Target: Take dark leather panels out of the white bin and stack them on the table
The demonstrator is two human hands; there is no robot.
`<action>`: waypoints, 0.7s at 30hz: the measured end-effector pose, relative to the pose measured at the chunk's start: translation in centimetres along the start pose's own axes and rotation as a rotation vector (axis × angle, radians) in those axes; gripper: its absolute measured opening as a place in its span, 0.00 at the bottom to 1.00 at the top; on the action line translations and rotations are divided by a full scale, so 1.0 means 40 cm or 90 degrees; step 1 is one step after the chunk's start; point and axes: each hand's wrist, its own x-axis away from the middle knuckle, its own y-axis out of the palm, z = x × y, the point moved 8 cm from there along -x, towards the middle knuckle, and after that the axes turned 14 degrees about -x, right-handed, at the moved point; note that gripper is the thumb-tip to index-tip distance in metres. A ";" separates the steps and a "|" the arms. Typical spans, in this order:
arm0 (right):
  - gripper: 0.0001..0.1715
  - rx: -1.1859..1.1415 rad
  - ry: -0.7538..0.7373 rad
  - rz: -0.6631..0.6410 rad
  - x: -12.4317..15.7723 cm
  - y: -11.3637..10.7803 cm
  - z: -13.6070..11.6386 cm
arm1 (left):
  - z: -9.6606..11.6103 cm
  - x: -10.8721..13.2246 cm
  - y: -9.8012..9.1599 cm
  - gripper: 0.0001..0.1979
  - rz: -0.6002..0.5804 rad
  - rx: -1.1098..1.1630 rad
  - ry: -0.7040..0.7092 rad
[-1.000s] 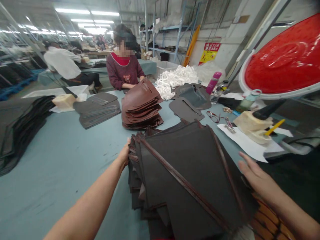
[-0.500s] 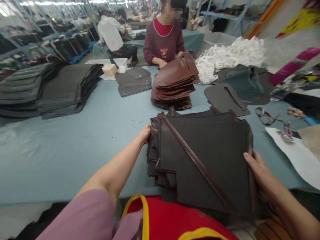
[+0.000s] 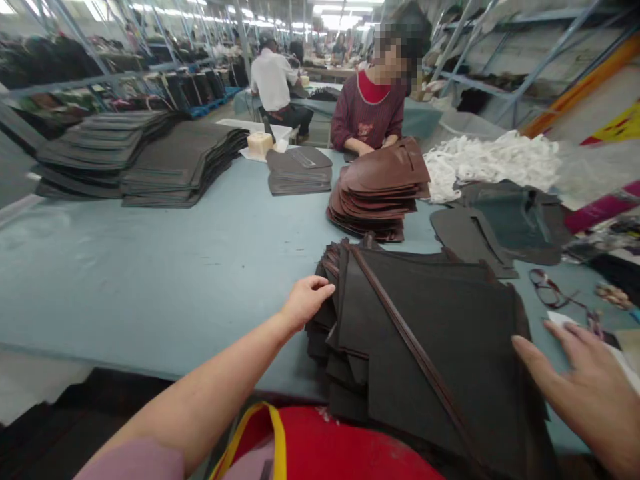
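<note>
A thick stack of dark grey panels (image 3: 440, 327) with brown edging lies at the table's front edge, a narrow brown zipper-like strip (image 3: 400, 320) running diagonally across its top. At the stack's left edge is my left hand (image 3: 307, 301), fingers loosely bent and holding nothing that I can see. Beside the right edge, my right hand (image 3: 585, 383) is open, its fingers spread and its thumb close to the panels. Whether either hand touches the stack is hard to tell.
Brown leather-like pieces (image 3: 377, 193) are piled before a co-worker (image 3: 373, 110) across the blue table (image 3: 150, 287). Grey panel stacks (image 3: 175, 160) stand far left. White cords (image 3: 495, 160) heap at the back right. Eyeglasses (image 3: 547, 287) lie on the right.
My right hand has let go of the stack's right edge and spread open. My left hand has loosened from the left edge. The camera view has shifted left.
</note>
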 end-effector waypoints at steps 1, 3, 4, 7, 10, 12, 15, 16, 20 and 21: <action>0.40 0.006 -0.036 -0.039 -0.015 0.022 -0.039 | 0.004 -0.002 0.004 0.11 0.009 -0.002 0.008; 0.34 -0.010 -0.085 -0.142 -0.049 0.091 -0.123 | 0.009 -0.012 0.009 0.11 0.028 -0.006 0.017; 0.33 -0.014 -0.125 -0.192 -0.068 0.132 -0.173 | 0.010 -0.017 0.011 0.11 0.036 -0.009 0.019; 0.31 0.007 -0.244 -0.263 -0.138 0.248 -0.313 | 0.015 -0.030 0.012 0.10 0.062 -0.017 0.034; 0.32 0.056 -0.286 -0.287 -0.221 0.352 -0.388 | 0.026 -0.032 0.009 0.04 0.089 -0.040 0.085; 0.31 0.081 -0.287 -0.303 -0.263 0.407 -0.405 | 0.036 -0.027 0.004 0.02 0.106 -0.058 0.136; 0.27 0.085 -0.307 -0.314 -0.289 0.447 -0.415 | 0.061 -0.011 -0.006 0.02 0.125 -0.076 0.218; 0.26 0.074 -0.319 -0.300 -0.292 0.445 -0.420 | 0.073 -0.004 -0.010 0.03 0.128 -0.079 0.244; 0.23 -0.012 -0.355 -0.201 -0.302 0.390 -0.441 | 0.129 0.001 -0.033 0.05 0.139 -0.038 0.305; 0.22 -0.040 -0.354 -0.178 -0.304 0.376 -0.444 | 0.131 -0.014 -0.037 0.04 0.131 -0.007 0.279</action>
